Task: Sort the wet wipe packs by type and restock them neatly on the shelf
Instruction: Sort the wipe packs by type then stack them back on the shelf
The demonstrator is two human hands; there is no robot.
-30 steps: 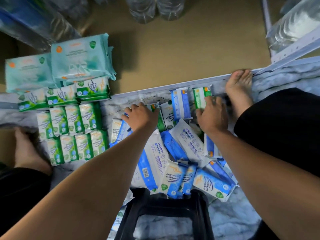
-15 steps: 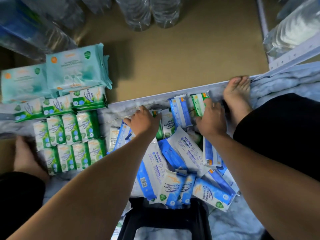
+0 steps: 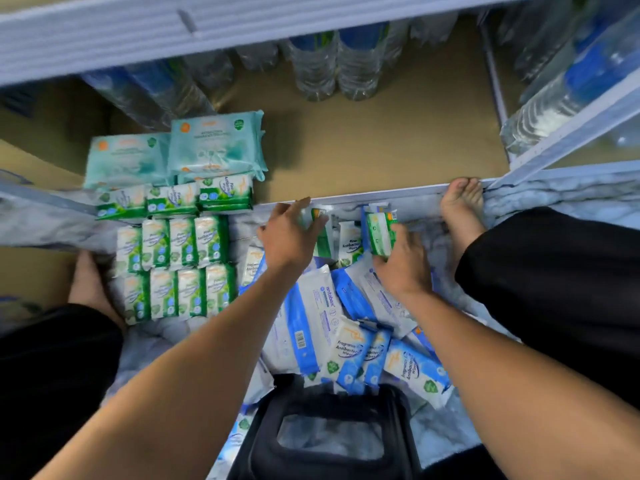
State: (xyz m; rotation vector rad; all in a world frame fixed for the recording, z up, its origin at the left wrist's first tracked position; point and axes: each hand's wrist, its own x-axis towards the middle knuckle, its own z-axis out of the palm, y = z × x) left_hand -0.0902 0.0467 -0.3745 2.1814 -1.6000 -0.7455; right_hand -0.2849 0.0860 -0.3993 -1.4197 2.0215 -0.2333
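A loose pile of blue and white wipe packs [image 3: 313,317] lies on the marbled floor between my arms. My right hand [image 3: 403,265] grips a small green pine wipe pack [image 3: 379,232] at the pile's far edge. My left hand [image 3: 287,233] lies with fingers stretched over another green pack [image 3: 321,239] beside it. Green pine packs [image 3: 176,268] stand in tidy rows to the left. Two large teal packs [image 3: 214,147] sit behind them on the brown shelf board [image 3: 363,147].
Water bottles [image 3: 332,64] stand at the back of the shelf, and more lie at the right [image 3: 568,98]. A black stool [image 3: 329,427] is under me. My bare feet flank the pile, one at the right [image 3: 462,209] and one at the left [image 3: 86,285].
The view tilted up, showing an upper shelf edge. My left hand slid forward and right onto a green pack. My right hand has closed round the green pack at the far edge.
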